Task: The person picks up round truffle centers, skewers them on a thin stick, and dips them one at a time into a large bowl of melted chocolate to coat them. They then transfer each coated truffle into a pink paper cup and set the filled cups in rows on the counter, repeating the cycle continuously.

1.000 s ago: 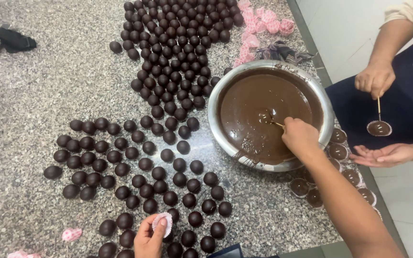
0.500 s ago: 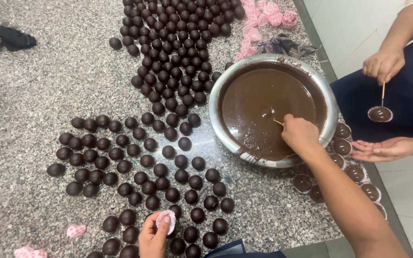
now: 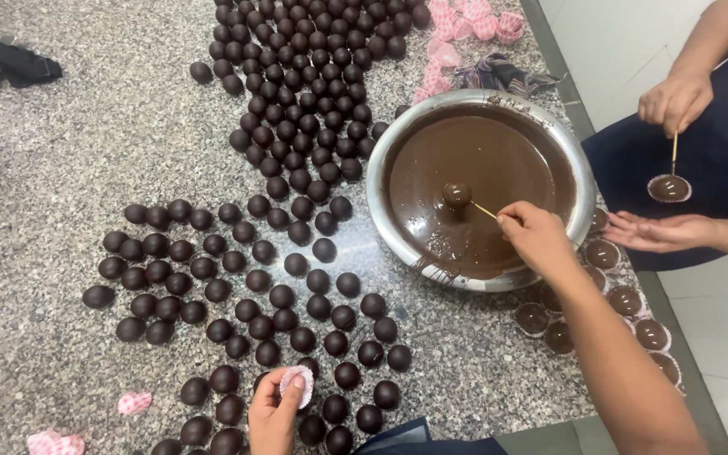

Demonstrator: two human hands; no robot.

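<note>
Head view: right hand (image 3: 537,236) pinches thin stick (image 3: 485,211), fingers closed round it; dipped ball (image 3: 456,194) now lifted clear of melted chocolate, where half second ago it sat lower in steel bowl (image 3: 579,168). Coating looks done. Left hand (image 3: 275,409), fingers curled, grips pink fluted paper cup (image 3: 297,384), unchanged. Glossy round balls (image 3: 297,109) crowd speckled granite counter (image 3: 69,135).
</note>
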